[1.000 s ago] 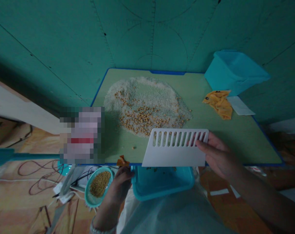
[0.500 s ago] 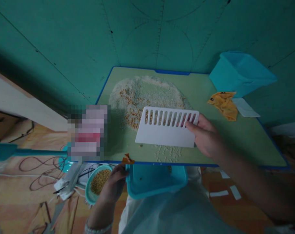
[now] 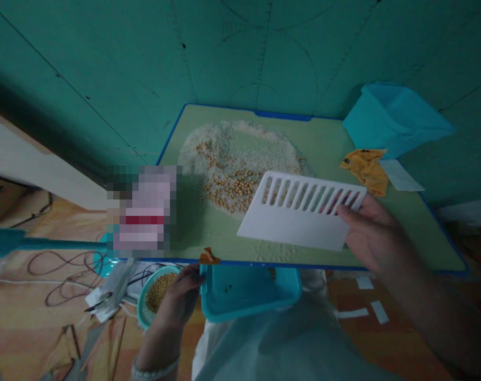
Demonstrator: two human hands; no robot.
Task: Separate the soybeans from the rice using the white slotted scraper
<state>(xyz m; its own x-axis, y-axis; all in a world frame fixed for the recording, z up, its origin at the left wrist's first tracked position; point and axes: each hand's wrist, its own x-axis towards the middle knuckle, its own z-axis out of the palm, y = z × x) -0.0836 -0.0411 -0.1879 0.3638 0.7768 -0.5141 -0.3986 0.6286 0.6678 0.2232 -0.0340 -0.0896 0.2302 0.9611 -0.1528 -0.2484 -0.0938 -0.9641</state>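
Observation:
My right hand (image 3: 373,233) is closed on the right end of a white slotted scraper (image 3: 299,214), held tilted over the near part of a green board (image 3: 391,211) with a blue rim. A spread of white grains mixed with yellow beans (image 3: 236,159) lies on the board beyond the scraper. A thin patch of white grains (image 3: 274,248) sits at the board's near edge. My left hand (image 3: 179,304) grips the left rim of a teal tub (image 3: 248,291) held just below that edge; a few grains lie inside it.
A teal bowl of small brown seeds (image 3: 155,293) sits left of my left hand. A second teal tub (image 3: 395,119), a yellow cloth (image 3: 365,169) and a white paper (image 3: 401,177) lie at the board's far right. Cables (image 3: 65,275) trail on the floor at left.
The scraper moved from the board's near edge out over the grain pile, then shifted right and tilted. A patch of white grains now lies at the near edge. The tub stayed held below.

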